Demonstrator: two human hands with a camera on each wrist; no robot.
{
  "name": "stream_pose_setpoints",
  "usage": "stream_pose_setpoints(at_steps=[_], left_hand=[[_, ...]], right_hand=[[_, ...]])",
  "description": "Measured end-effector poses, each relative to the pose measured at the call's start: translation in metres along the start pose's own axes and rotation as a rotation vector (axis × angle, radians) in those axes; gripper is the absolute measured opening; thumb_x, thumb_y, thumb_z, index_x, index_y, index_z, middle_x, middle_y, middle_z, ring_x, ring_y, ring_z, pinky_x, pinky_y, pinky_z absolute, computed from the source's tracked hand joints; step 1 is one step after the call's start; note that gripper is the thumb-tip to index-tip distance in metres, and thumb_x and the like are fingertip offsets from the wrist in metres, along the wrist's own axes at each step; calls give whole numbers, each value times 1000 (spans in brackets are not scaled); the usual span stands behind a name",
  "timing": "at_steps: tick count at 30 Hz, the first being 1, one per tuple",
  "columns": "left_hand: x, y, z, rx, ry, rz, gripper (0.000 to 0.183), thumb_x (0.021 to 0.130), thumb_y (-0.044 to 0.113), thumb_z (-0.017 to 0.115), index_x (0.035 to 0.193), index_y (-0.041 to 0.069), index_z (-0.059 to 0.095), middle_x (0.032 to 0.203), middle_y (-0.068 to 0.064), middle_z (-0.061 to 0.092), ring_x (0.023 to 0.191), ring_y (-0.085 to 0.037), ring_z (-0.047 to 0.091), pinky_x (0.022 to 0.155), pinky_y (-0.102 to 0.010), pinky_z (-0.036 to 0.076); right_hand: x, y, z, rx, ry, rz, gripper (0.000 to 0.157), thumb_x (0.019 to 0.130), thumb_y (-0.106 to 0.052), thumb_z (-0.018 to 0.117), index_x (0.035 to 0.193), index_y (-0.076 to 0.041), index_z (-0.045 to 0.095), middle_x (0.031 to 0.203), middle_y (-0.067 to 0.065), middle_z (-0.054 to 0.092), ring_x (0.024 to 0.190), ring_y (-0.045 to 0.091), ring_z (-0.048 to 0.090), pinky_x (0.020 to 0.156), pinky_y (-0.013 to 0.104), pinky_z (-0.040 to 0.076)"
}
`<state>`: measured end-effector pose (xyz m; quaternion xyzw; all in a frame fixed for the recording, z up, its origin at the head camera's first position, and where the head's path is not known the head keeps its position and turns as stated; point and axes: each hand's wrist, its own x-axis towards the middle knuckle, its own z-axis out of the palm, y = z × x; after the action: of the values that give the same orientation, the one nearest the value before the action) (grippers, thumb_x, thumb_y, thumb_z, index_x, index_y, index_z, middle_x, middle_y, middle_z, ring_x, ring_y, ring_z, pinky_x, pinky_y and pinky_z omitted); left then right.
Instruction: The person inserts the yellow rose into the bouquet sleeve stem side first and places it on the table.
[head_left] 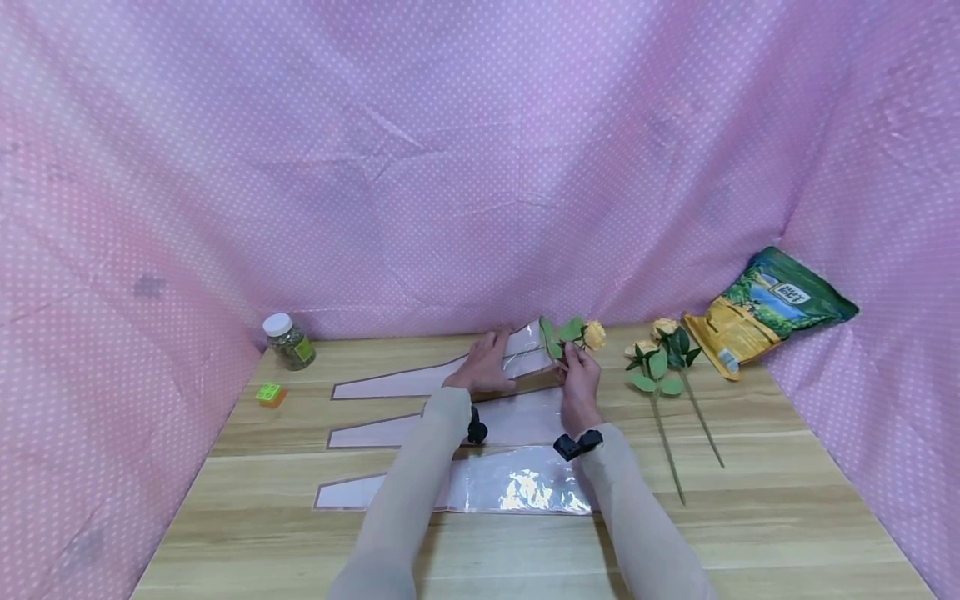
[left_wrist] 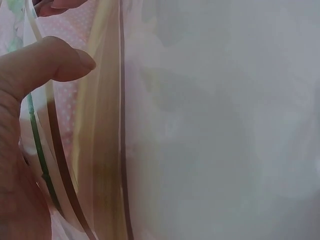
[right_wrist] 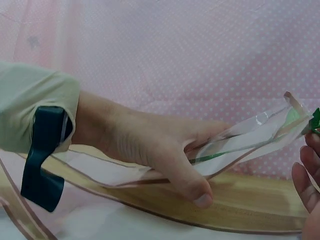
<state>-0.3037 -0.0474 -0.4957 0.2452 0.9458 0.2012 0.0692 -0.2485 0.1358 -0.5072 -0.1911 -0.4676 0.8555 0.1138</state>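
My left hand [head_left: 486,364] holds the farthest clear plastic flower sleeve [head_left: 397,385], which has a brownish border. In the right wrist view its thumb lies across the near side of the sleeve, the other fingers behind. A yellow rose [head_left: 594,335] has its green stem [right_wrist: 220,154] inside the sleeve, while its bloom and leaves stick out at the right end. My right hand [head_left: 581,387] pinches the rose near its leaves at the sleeve's mouth. The sleeve's right end is lifted and spread. Within the left wrist view, the stem [left_wrist: 37,142] runs beside the left thumb.
Two more sleeves, a middle one [head_left: 375,436] and a near one [head_left: 487,483], lie flat below my forearms. On the right are two yellow roses [head_left: 657,367] and a green-and-yellow bag [head_left: 772,308]. A white-lidded jar [head_left: 291,342] and a small green-orange block [head_left: 271,395] stand left.
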Motion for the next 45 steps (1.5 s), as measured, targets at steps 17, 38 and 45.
stream_pose_setpoints(at_steps=[17,38,45], left_hand=[[-1,-1,3,20,11,20,104,75,36,79,158,12,20,127,-8,43,110,-21,39,100,-38,38],[-3,1,2,30,6,16,103,78,37,77,160,15,18,136,-9,43,120,-22,41,106,-40,39],[-2,2,1,25,16,30,103,77,35,78,159,14,19,130,-8,44,112,-21,41,102,-39,39]], right_hand=[[-5,-9,-8,-46,-48,-11,31,100,-30,57,125,-29,38,88,-8,72,76,5,67,63,24,54],[-1,-16,-14,-91,-121,-5,17,104,-37,50,107,-21,55,95,-8,63,79,5,67,65,22,57],[0,-14,-14,-133,-130,-3,18,103,-29,53,110,-14,61,90,-8,65,77,5,65,67,22,55]])
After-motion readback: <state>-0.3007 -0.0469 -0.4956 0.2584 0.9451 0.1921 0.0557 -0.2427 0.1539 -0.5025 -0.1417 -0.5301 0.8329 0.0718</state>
